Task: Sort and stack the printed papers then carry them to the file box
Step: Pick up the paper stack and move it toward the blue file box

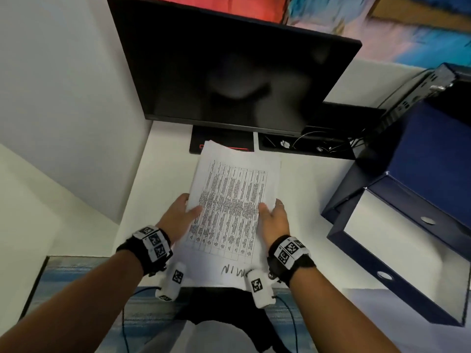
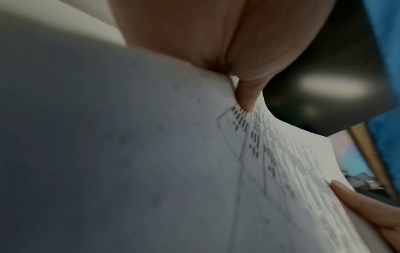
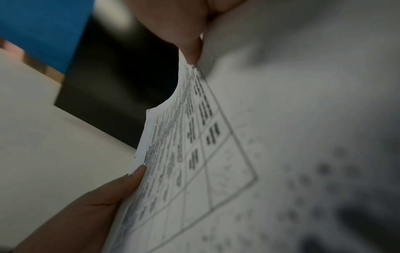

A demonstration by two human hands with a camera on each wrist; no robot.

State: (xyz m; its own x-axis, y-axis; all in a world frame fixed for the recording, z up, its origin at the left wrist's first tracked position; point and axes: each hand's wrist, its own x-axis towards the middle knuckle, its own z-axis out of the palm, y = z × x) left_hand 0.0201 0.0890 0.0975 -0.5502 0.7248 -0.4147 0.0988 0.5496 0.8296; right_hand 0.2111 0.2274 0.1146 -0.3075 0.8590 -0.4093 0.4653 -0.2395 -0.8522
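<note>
Two hands holding one stack of white papers (image 1: 233,200) with a printed table: left hand (image 1: 178,217) pinching one side, right hand (image 1: 275,220) pinching the other.

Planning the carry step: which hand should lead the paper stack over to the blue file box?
Right, probably. The file box sits on the right, nearer the right hand. Both hands already grip the paper stack by its side edges, the left hand opposite, so it can support while the right leads.

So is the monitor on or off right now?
Off, it seems: the monitor screen is uniformly black, showing only faint reflections.
</note>
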